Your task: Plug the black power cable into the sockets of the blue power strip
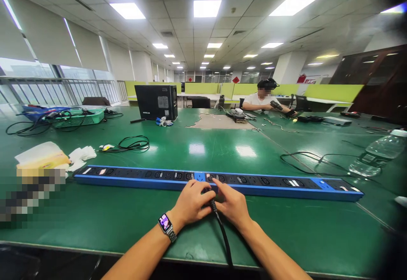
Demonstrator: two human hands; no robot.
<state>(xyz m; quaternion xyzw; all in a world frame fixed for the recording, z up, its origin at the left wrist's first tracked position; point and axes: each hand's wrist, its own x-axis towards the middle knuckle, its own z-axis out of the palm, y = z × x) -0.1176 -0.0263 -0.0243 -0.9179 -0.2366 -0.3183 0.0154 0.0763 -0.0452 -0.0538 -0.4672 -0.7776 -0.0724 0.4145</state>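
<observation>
A long blue-and-black power strip (280, 181) lies across the green table in front of me. My left hand (194, 201), with a watch on its wrist, is closed around the plug end of a black power cord (225, 233) at the strip's near edge. Fingers hide most of the plug, so I cannot tell whether it sits in a socket. Beside it, my right hand (233, 204) rests against the strip, index finger stretched over the sockets and thumb apart, close to the plug. The cord hangs down toward the table's front edge.
Loose black cables (132, 144) lie beyond the strip. At left are a green basket (81, 118) and crumpled packaging (43, 155); a black computer case (155, 102) stands farther back. A water bottle (378, 152) is at right. Another person (263, 99) sits across the table.
</observation>
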